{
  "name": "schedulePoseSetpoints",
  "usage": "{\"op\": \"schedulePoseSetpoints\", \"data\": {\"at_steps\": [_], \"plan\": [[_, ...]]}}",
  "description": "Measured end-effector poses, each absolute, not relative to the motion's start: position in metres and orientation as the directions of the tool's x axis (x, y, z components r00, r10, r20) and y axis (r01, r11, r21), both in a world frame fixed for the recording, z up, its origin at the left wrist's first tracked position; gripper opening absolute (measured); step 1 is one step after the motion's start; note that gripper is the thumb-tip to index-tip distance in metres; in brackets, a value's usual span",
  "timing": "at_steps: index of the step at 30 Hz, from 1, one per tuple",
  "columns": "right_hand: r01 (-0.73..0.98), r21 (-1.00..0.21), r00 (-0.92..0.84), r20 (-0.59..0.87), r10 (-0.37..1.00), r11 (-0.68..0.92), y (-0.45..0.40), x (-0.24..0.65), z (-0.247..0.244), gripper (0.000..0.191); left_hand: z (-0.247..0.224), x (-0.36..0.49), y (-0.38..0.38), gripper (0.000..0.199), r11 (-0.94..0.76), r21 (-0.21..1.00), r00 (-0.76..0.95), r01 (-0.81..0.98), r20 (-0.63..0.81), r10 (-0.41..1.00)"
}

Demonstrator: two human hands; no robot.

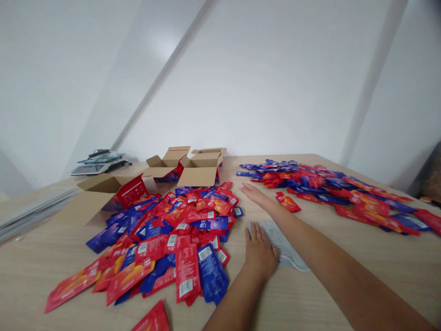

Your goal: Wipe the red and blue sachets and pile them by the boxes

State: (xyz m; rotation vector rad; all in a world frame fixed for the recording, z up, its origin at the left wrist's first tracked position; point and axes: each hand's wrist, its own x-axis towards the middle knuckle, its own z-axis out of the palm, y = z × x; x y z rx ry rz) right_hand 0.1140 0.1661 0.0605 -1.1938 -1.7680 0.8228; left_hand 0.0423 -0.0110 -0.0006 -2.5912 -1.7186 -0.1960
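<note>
My left hand (pixel 261 253) lies palm down, its fingers stretched over the left part of a flat grey speckled piece (pixel 282 243) with a pale curved edge; whether this is a cloth or a pouch I cannot tell. Farther ahead, my right hand (pixel 254 193) reaches across to the left with fingers extended, low over the table, and nothing shows in it. To the left of both hands spreads a loose heap of red and blue sachets (pixel 186 220). A single red sachet (pixel 288 202) lies right of my right hand.
Open cardboard boxes (pixel 200 176) stand behind the left heap, one box (pixel 103 186) nearer at its left. Another long pile of red and blue sachets (pixel 317 184) covers the right side. A scale-like device (pixel 99 166) with cables sits at the far left, before a white wall (pixel 258 82).
</note>
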Motion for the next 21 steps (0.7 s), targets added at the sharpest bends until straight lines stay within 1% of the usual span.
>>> {"op": "schedulePoseSetpoints", "data": {"at_steps": [1,2,5,7,9,11,12,13,14,15,17,18,19,20,21], "plan": [[0.548,-0.786,-0.137,0.253,0.958,0.286,0.162,0.131,0.055,0.052,-0.002,0.043,-0.010,0.069,-0.388,0.050,0.379,0.920,0.124,0.917],[0.650,-0.729,-0.064,0.231,0.971,0.216,0.156,0.149,0.049,0.051,-0.003,0.043,-0.010,0.069,-0.387,0.053,0.378,0.921,0.134,0.916],[0.847,-0.531,0.100,0.205,0.974,0.025,0.130,0.201,0.028,0.047,-0.008,0.043,-0.008,0.069,-0.391,0.059,0.377,0.918,0.168,0.911],[0.912,-0.408,0.142,0.204,0.969,-0.048,0.111,0.228,0.016,0.042,-0.010,0.043,-0.008,0.068,-0.390,0.063,0.375,0.919,0.177,0.910],[0.947,-0.314,0.142,0.203,0.969,-0.073,0.097,0.247,0.011,0.040,-0.010,0.043,-0.007,0.067,-0.387,0.069,0.370,0.919,0.179,0.911],[0.965,-0.251,0.127,0.201,0.971,-0.074,0.087,0.262,0.012,0.039,-0.009,0.043,-0.008,0.067,-0.389,0.073,0.371,0.919,0.183,0.911],[0.967,-0.243,0.129,0.211,0.969,-0.076,0.083,0.267,0.014,0.039,-0.008,0.044,-0.008,0.067,-0.391,0.074,0.373,0.918,0.182,0.910],[0.962,-0.259,0.144,0.235,0.961,-0.081,0.080,0.272,0.018,0.038,-0.007,0.044,-0.008,0.067,-0.392,0.073,0.374,0.917,0.178,0.910],[0.947,-0.310,0.171,0.272,0.947,-0.082,0.078,0.275,0.022,0.036,-0.006,0.044,-0.008,0.067,-0.391,0.071,0.375,0.918,0.172,0.911],[0.914,-0.400,0.208,0.313,0.927,-0.070,0.075,0.275,0.025,0.035,-0.005,0.044,-0.008,0.066,-0.390,0.068,0.375,0.918,0.167,0.912],[0.760,-0.650,0.281,0.336,0.899,0.005,0.068,0.268,0.029,0.035,-0.004,0.045,-0.008,0.066,-0.385,0.062,0.372,0.921,0.163,0.914],[0.664,-0.746,0.276,0.309,0.910,0.051,0.063,0.261,0.028,0.037,-0.003,0.045,-0.008,0.066,-0.384,0.060,0.370,0.921,0.163,0.914],[0.578,-0.811,0.239,0.270,0.933,0.086,0.058,0.252,0.025,0.038,-0.002,0.045,-0.008,0.065,-0.382,0.059,0.369,0.922,0.164,0.915],[0.527,-0.844,0.177,0.225,0.958,0.100,0.051,0.242,0.020,0.039,-0.002,0.045,-0.008,0.065,-0.381,0.059,0.368,0.923,0.163,0.916],[0.536,-0.837,0.112,0.198,0.974,0.109,0.044,0.232,0.015,0.038,-0.002,0.045,-0.008,0.064,-0.378,0.058,0.366,0.924,0.160,0.917]]}}
